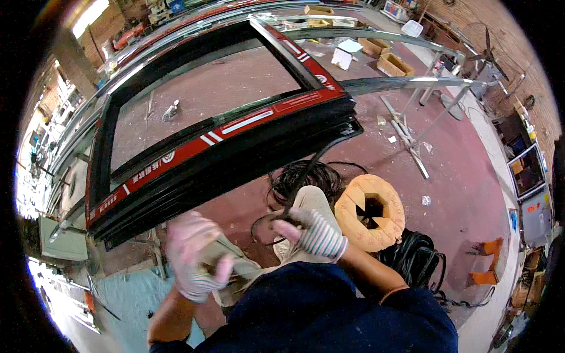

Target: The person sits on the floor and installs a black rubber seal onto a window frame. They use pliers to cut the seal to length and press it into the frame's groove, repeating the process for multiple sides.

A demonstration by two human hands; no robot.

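Before me lies a stack of black window frames (235, 150), with red printed film on the top one. A thin black rubber strip (325, 150) runs from the stack's right corner down toward my lap. My right hand (318, 234), in a striped white-and-pink work glove, is closed round this strip, and a loop of it hangs beside the fingers. My left hand (197, 253), gloved alike, is below the stack's near edge, over my left leg. Motion smears its curled fingers, and whether they hold anything cannot be made out.
A loose black strip coil (300, 176) lies by my feet. Right of it are a paper-wrapped ring-shaped roll (347, 200) and a black coil (415, 253). Metal rails (406, 85) on legs extend beyond the stack. An orange bracket (489, 265) sits on the red floor (453, 176).
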